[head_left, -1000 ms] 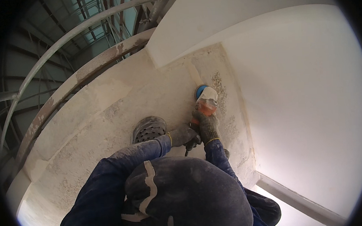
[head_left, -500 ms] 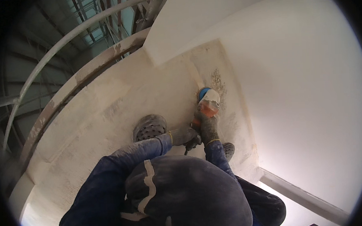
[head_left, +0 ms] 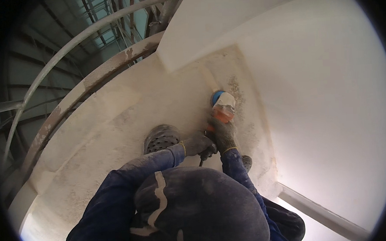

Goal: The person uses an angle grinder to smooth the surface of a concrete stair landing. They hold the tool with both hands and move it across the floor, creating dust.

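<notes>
Head cam, L of pr — wide fisheye, faces down — L hand (head_left: 197, 145), R hand (head_left: 224, 135) close below, flr (head_left: 127, 117) beyond.

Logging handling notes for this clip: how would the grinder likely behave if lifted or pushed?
The grinder is probably stiff, since its body looks like hard casing. It may be fairly heavy for its size: the left hand and right hand are both on it. Pushed, it might skid a little, as the floor looks dusty.

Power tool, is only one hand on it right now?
No, the left hand grips the rear of the power tool while the right hand holds it nearer the blue disc.
</notes>
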### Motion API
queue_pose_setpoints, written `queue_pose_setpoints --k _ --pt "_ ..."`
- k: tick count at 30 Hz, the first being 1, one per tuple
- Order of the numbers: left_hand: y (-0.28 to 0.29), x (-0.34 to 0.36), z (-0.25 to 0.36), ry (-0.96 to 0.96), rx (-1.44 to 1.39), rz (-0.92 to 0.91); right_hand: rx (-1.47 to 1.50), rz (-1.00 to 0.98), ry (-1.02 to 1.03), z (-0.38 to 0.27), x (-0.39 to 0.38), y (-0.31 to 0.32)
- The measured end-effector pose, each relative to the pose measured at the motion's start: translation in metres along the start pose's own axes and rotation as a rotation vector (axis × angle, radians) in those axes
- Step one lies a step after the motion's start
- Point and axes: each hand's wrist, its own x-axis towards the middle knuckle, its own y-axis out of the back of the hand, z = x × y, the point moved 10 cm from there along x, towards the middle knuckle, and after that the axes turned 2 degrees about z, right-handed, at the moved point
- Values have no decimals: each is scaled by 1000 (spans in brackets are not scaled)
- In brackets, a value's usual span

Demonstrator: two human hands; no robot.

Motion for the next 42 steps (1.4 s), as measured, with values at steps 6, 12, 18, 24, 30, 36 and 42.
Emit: queue_pose_setpoints --k 6,12,18,24,30,36,42 --pt "1 6 -10 41 35 -10 30 22 -28 14 7 7" --pt "9 11 -3 53 62 66 -45 -80 19 -6 8 -9" --pt "15 10 1 29 26 109 -88 -64 17 -11 10 -14" --pt "-2 2 3 -2 162 3 20 16 29 4 5 4" --pt "-11 -6 -7 12 357 5 78 114 10 22 -5 24" --pt "-6 8 -16 -66 443 56 8 74 76 25 2 28" --pt "-2 12 -4 -45 310 -9 -63 69 136 9 19 16"
